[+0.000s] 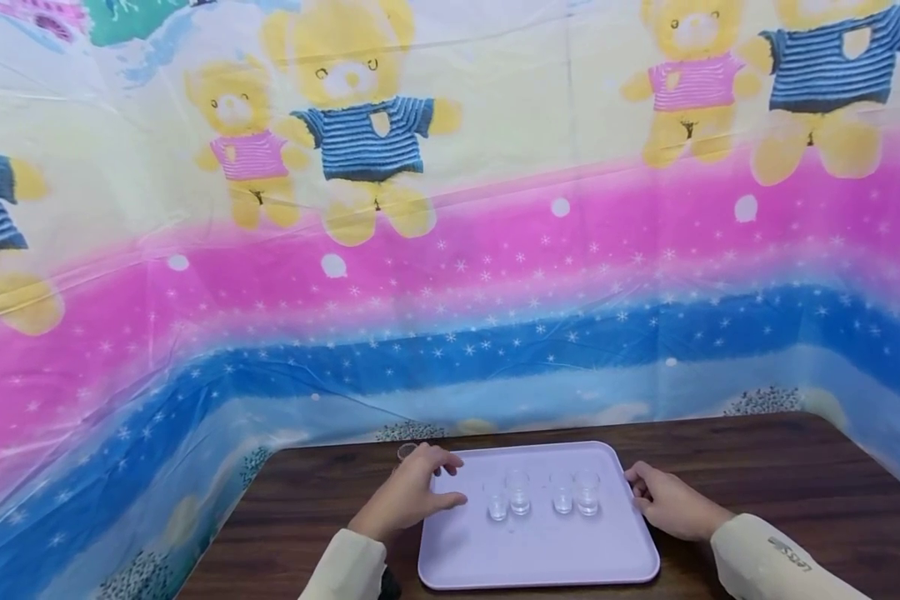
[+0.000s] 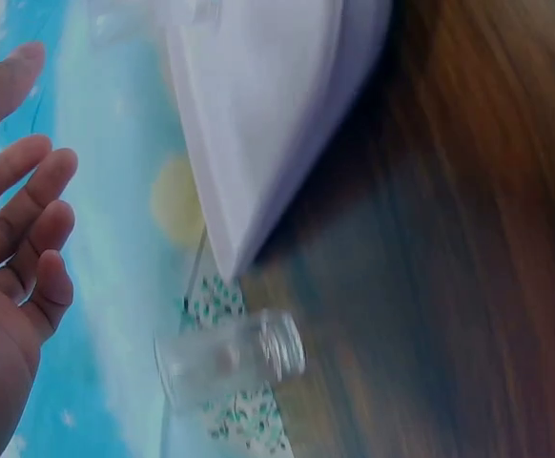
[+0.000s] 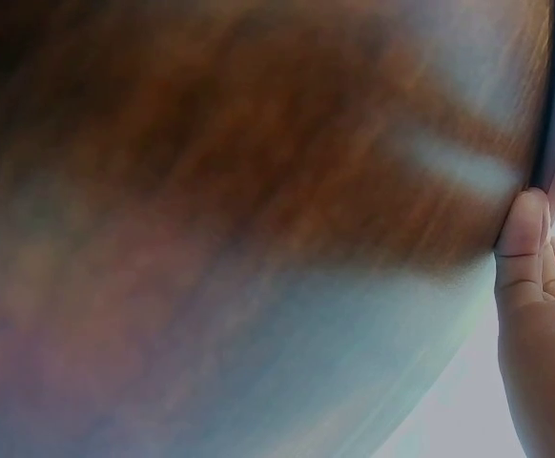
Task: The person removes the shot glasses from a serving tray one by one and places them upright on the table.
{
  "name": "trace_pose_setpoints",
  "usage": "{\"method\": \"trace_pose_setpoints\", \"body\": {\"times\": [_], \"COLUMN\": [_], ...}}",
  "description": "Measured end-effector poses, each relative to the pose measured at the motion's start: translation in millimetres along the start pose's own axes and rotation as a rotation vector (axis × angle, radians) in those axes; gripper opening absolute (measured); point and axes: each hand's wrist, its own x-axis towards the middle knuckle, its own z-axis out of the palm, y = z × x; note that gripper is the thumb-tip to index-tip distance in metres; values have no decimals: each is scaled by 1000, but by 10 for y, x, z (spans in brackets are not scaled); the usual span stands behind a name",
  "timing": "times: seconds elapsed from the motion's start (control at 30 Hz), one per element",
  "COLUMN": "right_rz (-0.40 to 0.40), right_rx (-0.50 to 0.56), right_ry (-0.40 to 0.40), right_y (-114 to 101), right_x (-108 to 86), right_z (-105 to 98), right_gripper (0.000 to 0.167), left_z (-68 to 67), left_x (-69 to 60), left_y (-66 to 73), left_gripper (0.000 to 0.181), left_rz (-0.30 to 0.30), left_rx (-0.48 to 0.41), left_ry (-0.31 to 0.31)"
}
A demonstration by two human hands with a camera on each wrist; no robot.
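Note:
On the dark wooden table lies a pale lilac tray (image 1: 540, 558) bearing several small clear glasses (image 1: 521, 500), grouped in two pairs. My left hand (image 1: 420, 487) hovers by the tray's left edge, thumb and fingers spread apart and nothing between them. In the left wrist view, the same hand (image 2: 15, 210) shows loosely bent fingers, apart from the tray. At the right rim, my right hand (image 1: 671, 500) holds the tray's edge with curled fingers. The right wrist view has the right hand (image 3: 540, 315) against that rim, partly out of frame.
Another clear glass (image 2: 230, 358) stands on the table off the tray, behind my left hand and mostly hidden in the head view. The wooden table (image 1: 780, 467) extends to both sides. A patterned curtain (image 1: 450, 333) with bears hangs behind the table.

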Motion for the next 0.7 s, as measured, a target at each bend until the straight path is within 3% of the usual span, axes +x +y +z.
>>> {"method": "trace_pose_setpoints", "body": {"times": [0.23, 0.43, 0.7], "right_rz": [18, 33, 18], "right_rx": [26, 14, 10], "right_ry": [-23, -25, -9], "right_y": [46, 60, 42], "right_x": [29, 43, 20], "right_z": [29, 28, -13], "right_gripper": [21, 21, 21], "left_z": [210, 298, 365], "left_x": [120, 203, 277], "left_y": [73, 112, 125], "left_gripper": [33, 28, 22], "left_rz": [88, 72, 87], "left_rx": [28, 38, -32], "left_ry": [-45, -47, -61]}}
